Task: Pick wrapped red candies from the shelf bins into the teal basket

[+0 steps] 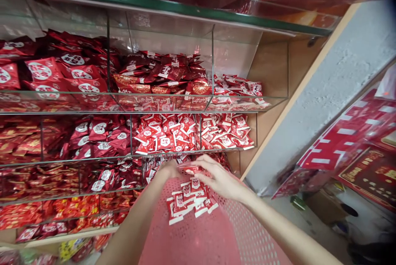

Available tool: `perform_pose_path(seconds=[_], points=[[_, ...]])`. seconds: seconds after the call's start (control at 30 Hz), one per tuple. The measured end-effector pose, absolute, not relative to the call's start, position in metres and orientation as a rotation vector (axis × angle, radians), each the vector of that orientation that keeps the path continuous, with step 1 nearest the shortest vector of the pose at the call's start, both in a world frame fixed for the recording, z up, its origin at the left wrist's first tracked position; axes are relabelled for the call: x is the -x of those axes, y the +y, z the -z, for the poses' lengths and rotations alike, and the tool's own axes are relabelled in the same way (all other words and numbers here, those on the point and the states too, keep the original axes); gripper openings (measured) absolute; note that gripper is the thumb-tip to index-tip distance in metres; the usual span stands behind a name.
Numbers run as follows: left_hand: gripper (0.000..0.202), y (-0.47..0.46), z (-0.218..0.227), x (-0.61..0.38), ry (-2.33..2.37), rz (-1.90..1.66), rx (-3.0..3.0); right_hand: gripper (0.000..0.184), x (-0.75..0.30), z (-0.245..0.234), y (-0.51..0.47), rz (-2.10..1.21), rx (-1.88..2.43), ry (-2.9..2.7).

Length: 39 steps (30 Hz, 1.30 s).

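A pink perforated plastic basket (192, 242) lies below my hands, with several small red-and-white wrapped packets (187, 197) gathered toward its far end. My right hand (216, 176) is over the far right side of the basket, its fingers curled and closed on a red packet (191, 169) at the fingertips. Opposite it, my left hand (168, 171) is at the far left rim. Motion blur smears its fingers, so whether it grips anything cannot be made out. Behind both hands, a lower shelf compartment of dark red packets (151, 164) is partly covered.
Glass-divided shelves hold red packets (168, 135), more red-and-white packets (227, 131) and larger red bags (74, 71). A green-edged glass shelf (154, 3) crosses overhead. To the right stand a wooden side panel (278, 108), a grey wall (324, 87) and hanging red packages (349, 129).
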<state>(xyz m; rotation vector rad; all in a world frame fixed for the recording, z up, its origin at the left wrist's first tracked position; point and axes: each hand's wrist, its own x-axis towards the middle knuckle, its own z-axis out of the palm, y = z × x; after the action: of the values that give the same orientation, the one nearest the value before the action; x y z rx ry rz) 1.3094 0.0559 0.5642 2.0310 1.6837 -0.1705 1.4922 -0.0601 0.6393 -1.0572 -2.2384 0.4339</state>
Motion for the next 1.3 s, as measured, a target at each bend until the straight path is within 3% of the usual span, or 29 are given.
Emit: perform_pose_path(seconds=[0.1, 0.27, 0.37, 0.57, 0.8, 1.03, 1.3], points=[[0.027, 0.054, -0.567, -1.309, 1.660, 0.246, -2.018, 0.018, -1.477, -0.606, -0.050, -0.670, 1.222, -2.243], [0.032, 0.056, -0.567, -1.307, 1.690, 0.223, -2.046, 0.020, -1.456, -0.568, -0.043, -0.900, 1.457, -2.242], [0.032, 0.057, -0.565, -1.307, 1.698, 0.219, -2.053, 0.041, -1.441, -0.566, -0.043, -0.861, 1.591, -2.243], [0.032, 0.057, -0.563, -1.308, 1.682, 0.218, -2.046, 0.036, -1.421, -0.570, -0.039, -0.770, 1.846, -2.169], [0.031, 0.056, -0.565, -1.309, 1.679, 0.258, -2.105, 0.035, -1.417, -0.549, -0.044, -0.806, 1.823, -2.015], [0.032, 0.051, -0.571, -1.313, 1.725, 0.246, -2.154, 0.029, -1.420, -0.543, -0.049, -0.546, 1.851, -2.152], [0.031, 0.051, -0.573, -1.313, 1.726, 0.254, -2.202, 0.023, -1.419, -0.531, -0.052, -0.923, 1.660, -1.815]])
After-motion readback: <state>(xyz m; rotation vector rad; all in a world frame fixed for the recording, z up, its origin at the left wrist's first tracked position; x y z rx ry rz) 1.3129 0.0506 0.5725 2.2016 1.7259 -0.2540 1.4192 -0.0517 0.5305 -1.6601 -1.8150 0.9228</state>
